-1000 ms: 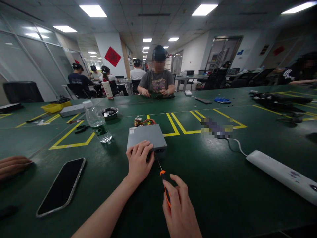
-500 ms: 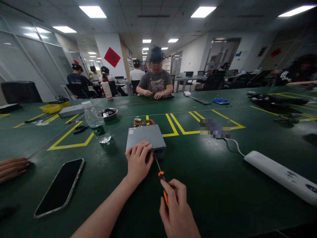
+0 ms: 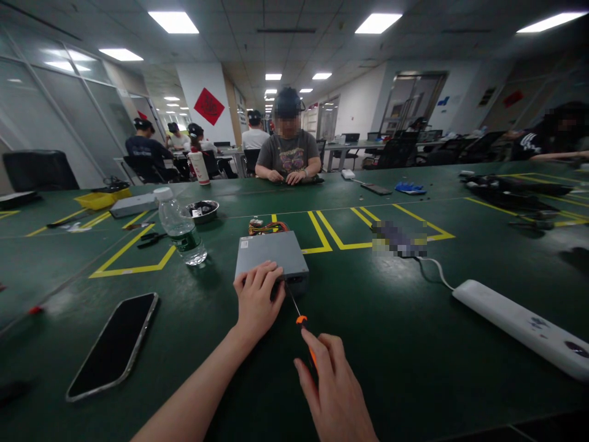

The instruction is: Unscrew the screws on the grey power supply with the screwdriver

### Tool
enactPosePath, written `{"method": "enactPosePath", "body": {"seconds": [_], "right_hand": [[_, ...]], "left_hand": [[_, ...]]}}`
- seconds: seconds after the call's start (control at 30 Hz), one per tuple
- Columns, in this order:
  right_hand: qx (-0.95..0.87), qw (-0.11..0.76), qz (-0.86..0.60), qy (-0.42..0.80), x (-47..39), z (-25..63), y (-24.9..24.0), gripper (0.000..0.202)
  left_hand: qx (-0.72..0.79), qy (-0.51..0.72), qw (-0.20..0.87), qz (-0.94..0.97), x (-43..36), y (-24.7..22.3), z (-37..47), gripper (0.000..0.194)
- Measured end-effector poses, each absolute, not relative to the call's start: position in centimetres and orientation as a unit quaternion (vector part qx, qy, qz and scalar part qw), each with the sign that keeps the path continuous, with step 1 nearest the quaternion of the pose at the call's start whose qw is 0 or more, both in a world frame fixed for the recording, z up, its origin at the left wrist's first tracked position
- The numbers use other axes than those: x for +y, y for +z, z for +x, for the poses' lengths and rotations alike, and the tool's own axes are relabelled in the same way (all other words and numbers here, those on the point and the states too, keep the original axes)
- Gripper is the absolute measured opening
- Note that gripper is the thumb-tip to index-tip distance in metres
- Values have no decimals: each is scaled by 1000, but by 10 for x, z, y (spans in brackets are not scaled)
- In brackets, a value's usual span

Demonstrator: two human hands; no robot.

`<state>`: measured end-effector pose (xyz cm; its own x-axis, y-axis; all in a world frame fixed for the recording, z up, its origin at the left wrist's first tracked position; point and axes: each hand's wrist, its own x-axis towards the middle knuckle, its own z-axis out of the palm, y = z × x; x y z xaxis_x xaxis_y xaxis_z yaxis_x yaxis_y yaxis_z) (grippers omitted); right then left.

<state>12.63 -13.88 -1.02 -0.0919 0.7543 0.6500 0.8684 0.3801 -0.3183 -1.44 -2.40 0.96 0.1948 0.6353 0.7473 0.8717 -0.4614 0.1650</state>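
A grey metal power supply unit (image 3: 271, 248) lies on the green table, its bundle of coloured wires (image 3: 268, 227) behind it. My left hand (image 3: 259, 298) grips its near edge, fingers over the top and thumb down the front. In my right hand (image 3: 334, 383) is an orange and black screwdriver (image 3: 301, 320). Its thin shaft runs up to the front face of the unit beside my left thumb; the tip is hidden there. The forefinger lies along the handle, and the thumb stands slightly apart from it.
To the left are a phone (image 3: 113, 347), a water bottle (image 3: 179, 230) and a metal bowl (image 3: 203, 211). A white power strip (image 3: 519, 325) lies at right, its cable leading to a blurred device (image 3: 399, 238). Across the table sits a person (image 3: 289, 147).
The screwdriver handle and my right hand have shifted slightly right, and the right thumb has lifted from the handle. Another person's hand at the left edge has gone. My left hand stays put.
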Motion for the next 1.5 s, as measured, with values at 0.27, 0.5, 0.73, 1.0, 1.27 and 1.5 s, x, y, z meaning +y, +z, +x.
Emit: {"method": "enactPosePath", "body": {"seconds": [0.27,0.5,0.73,1.0,1.27,1.5], "right_hand": [[-747,388,-527,-117,-138,127,-5,34],[-747,386,-530,-112,-135,126,-3,41],[-755,404,-507,-97,-138,132,-6,26],[-741,367,-555,-87,-135,134,-7,43],[-710,402,-578,8,-135,126,-16,41],[-698,387,-591,121,-130,130,-9,26]], "left_hand": [[-500,-392,141,-759,-24,8,-15,21],[-498,-394,145,-758,-24,10,-14,21],[-498,-392,148,-759,-24,9,-15,20],[-500,-391,145,-759,-25,10,-15,21],[-501,-392,144,-758,-23,7,-16,21],[-499,-396,147,-757,-24,8,-15,19]]}}
